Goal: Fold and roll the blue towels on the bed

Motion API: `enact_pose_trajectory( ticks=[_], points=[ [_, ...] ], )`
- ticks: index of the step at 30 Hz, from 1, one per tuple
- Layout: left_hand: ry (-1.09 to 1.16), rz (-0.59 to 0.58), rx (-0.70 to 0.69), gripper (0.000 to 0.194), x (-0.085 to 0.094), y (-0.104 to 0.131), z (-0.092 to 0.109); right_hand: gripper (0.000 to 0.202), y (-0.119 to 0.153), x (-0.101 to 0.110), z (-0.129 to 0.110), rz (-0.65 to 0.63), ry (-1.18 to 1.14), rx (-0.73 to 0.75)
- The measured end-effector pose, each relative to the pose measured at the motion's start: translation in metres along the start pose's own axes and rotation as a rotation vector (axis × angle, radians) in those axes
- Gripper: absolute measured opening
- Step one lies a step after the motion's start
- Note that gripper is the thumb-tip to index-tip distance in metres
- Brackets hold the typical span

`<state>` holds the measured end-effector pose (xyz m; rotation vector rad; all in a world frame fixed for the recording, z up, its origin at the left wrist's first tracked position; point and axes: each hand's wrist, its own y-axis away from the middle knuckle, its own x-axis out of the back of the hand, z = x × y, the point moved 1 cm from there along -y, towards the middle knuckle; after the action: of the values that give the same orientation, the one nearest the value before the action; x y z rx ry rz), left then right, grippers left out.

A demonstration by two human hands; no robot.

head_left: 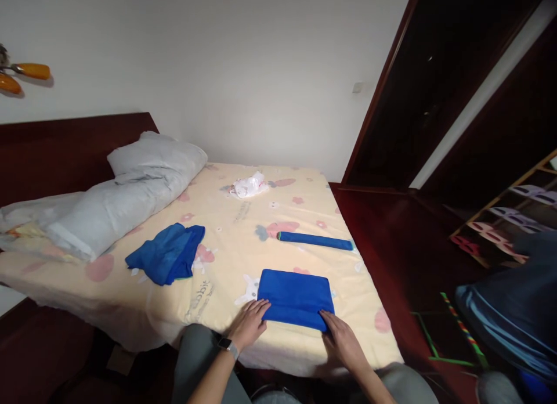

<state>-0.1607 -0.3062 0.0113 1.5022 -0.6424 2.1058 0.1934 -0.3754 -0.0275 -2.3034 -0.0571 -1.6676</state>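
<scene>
A blue cloth (296,296), folded into a flat rectangle, lies near the front edge of the bed. My left hand (251,324) rests at its lower left corner, fingers extended on the fabric. At the lower right corner my right hand (342,337) touches the cloth, its fingers stretched out too. Behind the rectangle is a long, narrow blue strip of folded cloth (315,241). Further left, a crumpled blue cloth (169,254) lies in a loose heap.
The bed's patterned sheet (235,247) bears a white plastic bag (250,185) at the back and grey bedding (130,201) at the left. On the right are a shoe rack (500,209) and a person in dark blue clothing (517,305).
</scene>
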Motion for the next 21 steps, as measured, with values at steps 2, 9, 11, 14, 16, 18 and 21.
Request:
enact_pose_trajectory(
  ticks=[2,9,11,14,16,18,21],
  points=[
    [-0.035,0.007,-0.008,0.068,0.004,-0.002,0.005,0.057,0.000,0.001,-0.001,0.028,0.052,0.038],
    [-0.024,0.018,-0.182,0.072,-0.003,-0.007,0.048,0.072,-0.006,0.012,-0.047,-0.038,0.076,0.266],
    [0.011,0.023,-0.191,0.064,-0.009,-0.017,0.056,0.063,-0.022,0.016,-0.059,-0.148,-0.015,0.280],
    [0.045,0.018,-0.148,0.061,-0.018,-0.036,0.053,0.058,-0.049,0.015,-0.060,-0.314,-0.126,0.200],
    [0.051,0.006,-0.117,0.060,-0.021,-0.049,0.041,0.059,-0.065,0.012,-0.048,-0.353,-0.146,0.127],
    [0.040,-0.014,-0.090,0.059,-0.022,-0.062,0.024,0.061,-0.078,0.006,-0.028,-0.333,-0.127,0.057],
    [0.015,-0.035,-0.037,0.060,-0.021,-0.084,-0.001,0.063,-0.094,-0.005,0.001,-0.253,-0.067,-0.048]
  ],
)
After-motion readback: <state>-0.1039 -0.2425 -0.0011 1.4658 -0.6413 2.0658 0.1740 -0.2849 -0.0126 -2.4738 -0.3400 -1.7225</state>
